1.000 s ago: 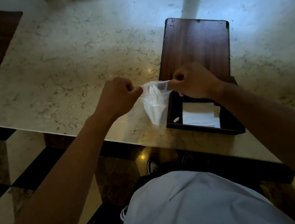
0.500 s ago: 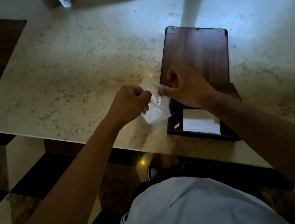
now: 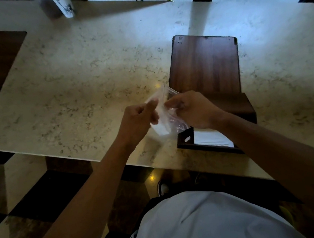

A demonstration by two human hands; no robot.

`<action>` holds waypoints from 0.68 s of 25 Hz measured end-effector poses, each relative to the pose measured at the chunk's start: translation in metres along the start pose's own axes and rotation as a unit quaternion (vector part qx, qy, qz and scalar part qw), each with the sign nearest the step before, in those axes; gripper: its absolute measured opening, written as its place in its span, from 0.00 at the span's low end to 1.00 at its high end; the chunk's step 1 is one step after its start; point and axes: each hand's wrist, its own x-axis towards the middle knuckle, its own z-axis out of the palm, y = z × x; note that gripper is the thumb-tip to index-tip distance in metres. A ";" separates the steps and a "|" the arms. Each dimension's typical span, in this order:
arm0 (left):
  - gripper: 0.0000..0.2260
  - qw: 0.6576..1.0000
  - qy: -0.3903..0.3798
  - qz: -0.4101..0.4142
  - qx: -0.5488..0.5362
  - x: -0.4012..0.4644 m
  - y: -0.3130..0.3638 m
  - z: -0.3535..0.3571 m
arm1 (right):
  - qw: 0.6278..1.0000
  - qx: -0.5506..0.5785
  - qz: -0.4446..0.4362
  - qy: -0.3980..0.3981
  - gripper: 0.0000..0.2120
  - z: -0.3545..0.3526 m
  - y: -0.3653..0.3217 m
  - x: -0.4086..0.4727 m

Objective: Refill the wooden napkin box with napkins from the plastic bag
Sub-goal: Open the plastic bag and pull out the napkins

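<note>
Both hands grip a clear plastic bag (image 3: 165, 115) above the marble desk (image 3: 83, 79): left hand (image 3: 139, 121) and right hand (image 3: 191, 111) pinch its sides. Folded napkins (image 3: 161, 129) remain inside. Just beside it, the open wooden napkin box (image 3: 203, 65) holds a low white stack (image 3: 210, 138); refilling seems barely begun.

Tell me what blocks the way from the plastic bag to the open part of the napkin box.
Nothing visible. Both hands hold the plastic bag just left of the wooden napkin box; its open near end, with napkins inside, is uncovered.
</note>
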 end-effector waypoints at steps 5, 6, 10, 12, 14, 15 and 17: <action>0.30 0.981 0.148 -0.126 -0.004 0.008 -0.042 -0.010 | 0.990 0.136 -0.013 0.021 0.16 -0.015 -0.008 -0.014; 0.37 0.979 0.120 -0.154 -0.061 0.009 -0.045 -0.012 | 0.985 0.168 -0.020 0.018 0.16 -0.020 -0.010 -0.018; 0.46 0.916 -0.042 -0.226 -0.328 0.010 -0.058 -0.012 | 0.955 0.292 -0.039 -0.015 0.13 -0.034 -0.015 -0.030; 0.39 0.894 -0.100 -0.202 -0.386 0.010 -0.059 -0.010 | 0.940 0.338 -0.029 -0.040 0.10 -0.037 -0.010 -0.031; 0.37 0.876 -0.136 -0.174 -0.428 0.008 -0.062 -0.008 | 0.927 0.371 0.001 -0.055 0.11 -0.039 -0.003 -0.031; 0.38 0.870 -0.144 -0.168 -0.441 0.007 -0.061 -0.007 | 0.927 0.370 0.014 -0.052 0.13 -0.041 -0.001 -0.031; 0.34 0.864 -0.142 -0.162 -0.455 0.005 -0.059 -0.008 | 0.939 0.340 0.027 -0.040 0.13 -0.045 0.003 -0.032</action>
